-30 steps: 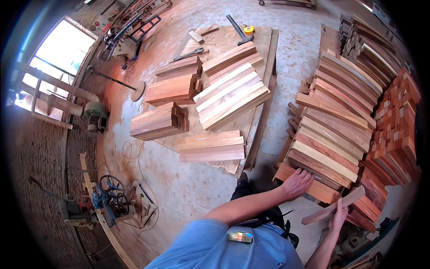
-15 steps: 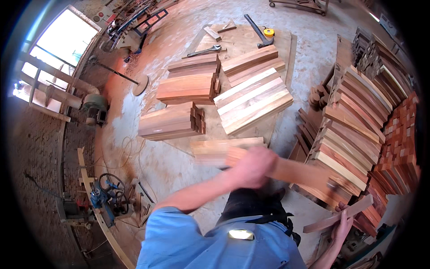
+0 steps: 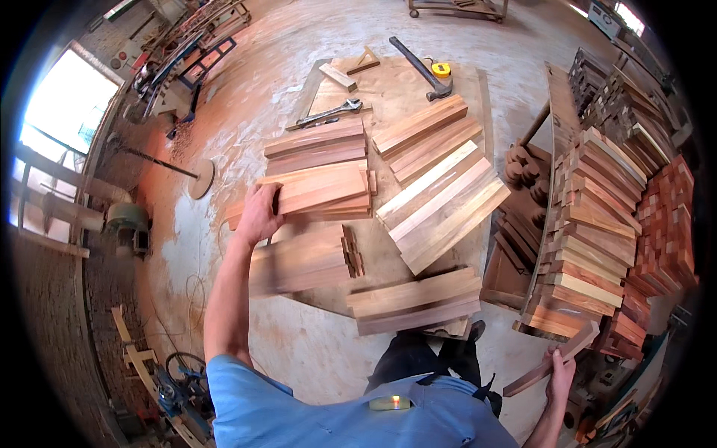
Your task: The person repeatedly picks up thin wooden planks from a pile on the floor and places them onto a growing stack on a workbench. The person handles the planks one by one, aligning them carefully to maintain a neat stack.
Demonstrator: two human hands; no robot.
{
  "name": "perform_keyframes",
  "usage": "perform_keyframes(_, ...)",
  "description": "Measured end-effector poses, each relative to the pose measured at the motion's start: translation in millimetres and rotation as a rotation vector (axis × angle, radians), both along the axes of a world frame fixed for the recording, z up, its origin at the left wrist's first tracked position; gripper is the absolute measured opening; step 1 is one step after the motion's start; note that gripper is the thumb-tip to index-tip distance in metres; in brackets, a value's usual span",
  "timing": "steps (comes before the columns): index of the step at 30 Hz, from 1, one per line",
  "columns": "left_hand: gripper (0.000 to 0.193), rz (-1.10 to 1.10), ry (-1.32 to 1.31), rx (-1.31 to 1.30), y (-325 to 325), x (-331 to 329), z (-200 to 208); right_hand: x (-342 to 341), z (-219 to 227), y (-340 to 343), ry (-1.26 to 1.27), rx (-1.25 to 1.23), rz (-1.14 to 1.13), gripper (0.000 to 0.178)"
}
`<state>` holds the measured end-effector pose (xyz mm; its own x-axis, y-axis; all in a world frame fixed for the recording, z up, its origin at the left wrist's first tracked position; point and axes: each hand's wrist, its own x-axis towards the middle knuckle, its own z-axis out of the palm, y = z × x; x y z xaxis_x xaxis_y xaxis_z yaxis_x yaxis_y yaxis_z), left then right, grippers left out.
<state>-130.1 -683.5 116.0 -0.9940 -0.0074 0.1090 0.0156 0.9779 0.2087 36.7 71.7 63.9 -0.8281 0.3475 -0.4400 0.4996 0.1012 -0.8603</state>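
My left hand (image 3: 261, 211) is closed on the left end of a reddish wooden board (image 3: 323, 188), holding it over the middle-left stack on the low table (image 3: 332, 93). Part of that stack is hidden beneath the board and hand. My right hand (image 3: 560, 375) grips another wooden board (image 3: 571, 345), tilted up to the right beside the long pile at the right. Around the left hand lie a brown stack (image 3: 317, 149) beyond it and a blurred stack (image 3: 299, 259) nearer. Pale boards (image 3: 446, 201) lie to the right, and another pair (image 3: 414, 299) sits near my legs.
An adjustable wrench (image 3: 328, 113), a hammer (image 3: 422, 69) and a yellow tape measure (image 3: 441, 70) lie at the table's far side. A long rack of stacked boards (image 3: 590, 231) runs along the right. A round-based stand (image 3: 202, 179) and a blue machine (image 3: 175, 384) are leftward.
My left hand has swung from in front of my body to the left stack, carrying a board. The right hand still holds its board. The view has shifted a little.
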Motion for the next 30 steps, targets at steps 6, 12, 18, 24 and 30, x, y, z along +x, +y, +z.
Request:
perform_keyframes(6,0.058,-0.027,-0.007,0.097,-42.2,-35.0,-44.4,13.7,10.9,-27.4,-0.032,0.038,-0.055,0.040)
perform_keyframes(12,0.061,-0.085,-0.064,0.106,-44.0,-69.9,-47.3,12.8,16.9,-50.8,-0.059,0.055,-0.063,0.037)
perform_keyframes(18,0.055,-0.046,-0.230,0.166,-44.5,-89.5,-49.2,10.2,17.5,-66.4,-0.097,0.046,-0.064,0.037)
perform_keyframes(24,0.053,-0.025,-0.309,0.297,-41.8,-96.2,-36.3,7.1,17.3,-75.2,-0.105,0.056,-0.082,0.038)
perform_keyframes(30,0.061,-0.050,-0.239,0.261,-48.7,-96.2,-43.8,11.4,13.1,-73.5,-0.091,0.072,-0.066,0.035)
